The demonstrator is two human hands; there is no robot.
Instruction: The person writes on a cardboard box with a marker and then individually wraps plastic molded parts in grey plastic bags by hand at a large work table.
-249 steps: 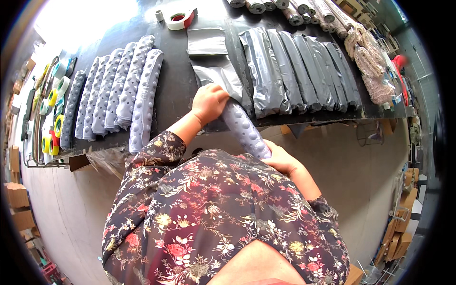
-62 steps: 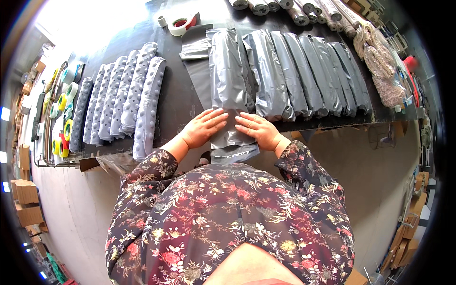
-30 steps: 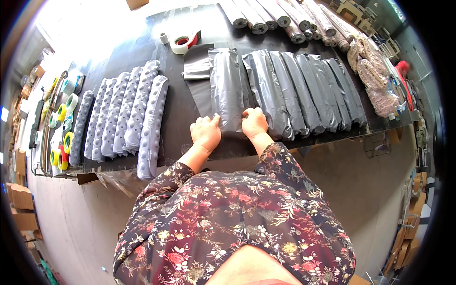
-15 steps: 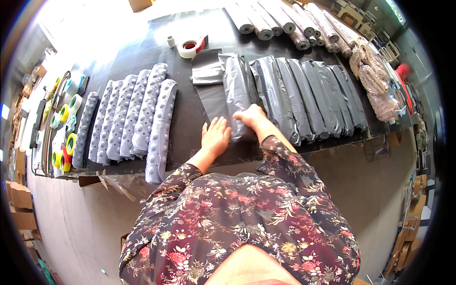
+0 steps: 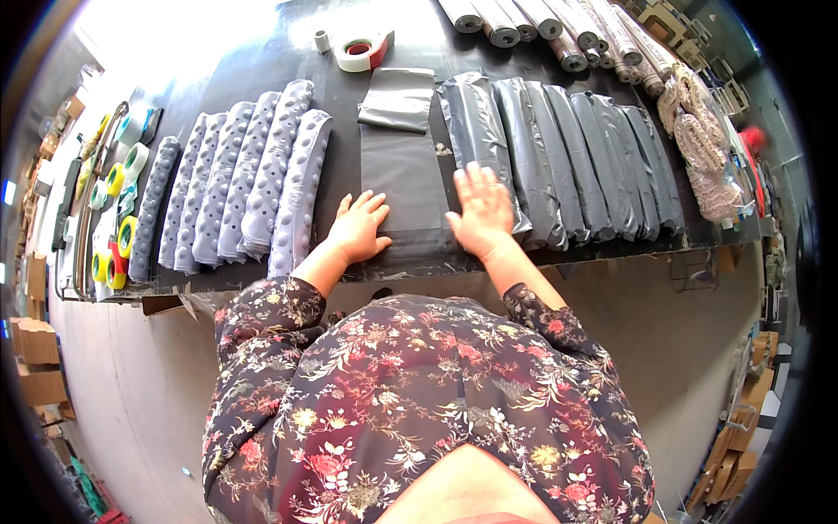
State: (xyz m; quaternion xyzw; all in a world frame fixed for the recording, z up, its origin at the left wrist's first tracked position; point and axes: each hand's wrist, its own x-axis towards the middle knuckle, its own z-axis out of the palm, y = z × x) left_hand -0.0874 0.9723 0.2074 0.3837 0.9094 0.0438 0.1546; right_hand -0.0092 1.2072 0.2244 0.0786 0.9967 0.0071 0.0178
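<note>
A flat grey plastic bag (image 5: 401, 179) lies on the dark table in front of me, its far part folded over into a shinier flap (image 5: 395, 100). My left hand (image 5: 356, 230) rests at the bag's left edge, fingers spread, holding nothing. To the right, my right hand (image 5: 484, 214) is open too, fingers apart and slightly blurred. It is at the near left side of the leftmost grey-wrapped bundle (image 5: 476, 118); whether it touches the bundle I cannot tell. Several more wrapped bundles (image 5: 572, 162) lie side by side to the right.
Several rolls of dotted pale grey material (image 5: 229, 188) lie at left. Beyond them sit rolls of tape (image 5: 127, 236) along the table's left end. A white tape roll on a red dispenser (image 5: 356, 56) stands at the back, with long rolls (image 5: 502, 26) at back right and coiled braided material (image 5: 698, 131) nearby.
The grey bundle under my right hand has moved right, beside the row, and the hand has opened. More of the flat bag shows. My left hand has shifted left.
</note>
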